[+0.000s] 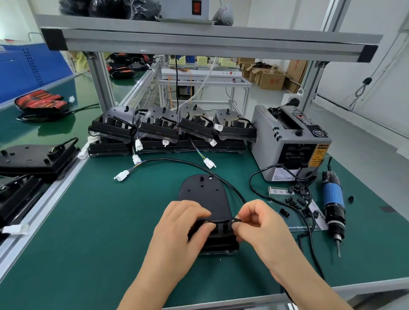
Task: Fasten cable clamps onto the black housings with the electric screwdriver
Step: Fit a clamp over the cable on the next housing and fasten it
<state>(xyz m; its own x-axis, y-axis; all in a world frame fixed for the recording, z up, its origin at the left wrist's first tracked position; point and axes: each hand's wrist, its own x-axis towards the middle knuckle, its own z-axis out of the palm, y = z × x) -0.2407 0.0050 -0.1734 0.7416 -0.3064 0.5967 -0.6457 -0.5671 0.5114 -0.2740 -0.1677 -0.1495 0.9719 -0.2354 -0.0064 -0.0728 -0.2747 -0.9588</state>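
Our left hand [189, 221] grips the near end of the black housing [206, 196] on the tabletop [108, 227]; our right hand [254, 220] pinches a cable clamp [236, 220] (fingertips hide most of it). Right lies the electric screwdriver [334, 206], near loose clamps [297, 194].

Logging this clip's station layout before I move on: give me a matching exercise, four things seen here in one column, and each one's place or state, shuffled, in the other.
Things:
1. electric screwdriver
2. black housing
3. grey machine
4. right hand

Places or states:
A. pinches a small black clamp at the cable
B. stands at the back right of the green mat
C. lies unheld on the mat's right side
D. lies mid-mat, held by the left hand

Pairs: 1-C, 2-D, 3-B, 4-A
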